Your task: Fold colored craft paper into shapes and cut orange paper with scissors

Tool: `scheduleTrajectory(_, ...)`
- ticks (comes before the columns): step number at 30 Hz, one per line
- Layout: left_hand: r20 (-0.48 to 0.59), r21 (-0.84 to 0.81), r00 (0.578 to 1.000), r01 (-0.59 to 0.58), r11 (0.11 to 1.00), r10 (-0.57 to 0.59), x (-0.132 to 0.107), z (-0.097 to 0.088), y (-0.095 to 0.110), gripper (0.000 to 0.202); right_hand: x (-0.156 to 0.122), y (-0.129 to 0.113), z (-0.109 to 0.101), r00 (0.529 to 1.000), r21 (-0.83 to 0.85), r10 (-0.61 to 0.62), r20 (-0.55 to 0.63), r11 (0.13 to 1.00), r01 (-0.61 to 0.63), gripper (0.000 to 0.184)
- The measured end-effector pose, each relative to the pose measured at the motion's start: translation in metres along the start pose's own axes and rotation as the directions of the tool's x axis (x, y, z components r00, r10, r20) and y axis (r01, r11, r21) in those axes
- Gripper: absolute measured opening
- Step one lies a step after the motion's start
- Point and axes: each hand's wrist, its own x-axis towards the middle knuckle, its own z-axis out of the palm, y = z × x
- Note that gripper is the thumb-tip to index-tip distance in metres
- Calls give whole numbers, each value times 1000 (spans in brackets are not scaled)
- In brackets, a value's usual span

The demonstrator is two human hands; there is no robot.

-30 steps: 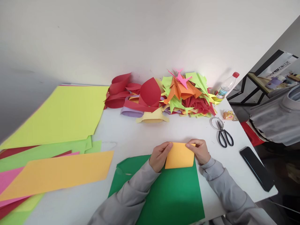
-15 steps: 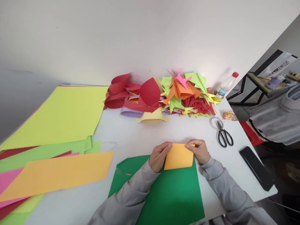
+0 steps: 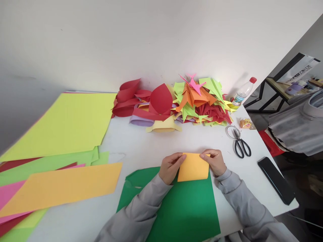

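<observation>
A small orange-yellow piece of paper [image 3: 193,168] is held up over the green sheet [image 3: 189,208]. My left hand [image 3: 169,168] pinches its upper left corner between thumb and fingers. At the upper right corner, my right hand [image 3: 215,162] grips it the same way. The paper's lower edge hangs free, and whether it is folded in layers I cannot tell. Beneath both hands the green sheet lies flat on the white table, its far left edge creased and bent up.
Yellow sheets [image 3: 65,124] and a long orange strip [image 3: 68,186] lie at the left. Folded paper shapes [image 3: 196,99] are heaped along the wall. At the right are black-handled scissors [image 3: 241,148], a black case [image 3: 276,180], a wrapped snack [image 3: 246,123] and a bottle [image 3: 243,91].
Both hands still hold the orange-yellow paper, which has shifted very slightly upward and to the right. Nothing else has visibly moved.
</observation>
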Motion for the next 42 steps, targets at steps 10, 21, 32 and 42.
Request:
scheduleTrajectory(10, -18, 0, 1000, -8, 1000, 8, -1, 0, 2, 38, 0, -1, -1, 1000, -2, 19, 5, 1000, -19, 26)
scheduleTrajectory(21, -39, 31, 999, -18, 999, 19, 0, 0, 2, 37, 0, -2, 0, 1000, 6, 25, 14, 1000, -26, 27)
scheduleTrajectory(32, -54, 67, 998, -21, 998, 25, 0, 0, 2, 39, 0, -3, 0, 999, 20, 29, 26, 999, -30, 26)
scheduleTrajectory(42, -95, 96, 995, -24, 995, 33, 0, -1, 3, 38, -1, -2, -1, 998, 37, 39, 51, 998, -41, 23)
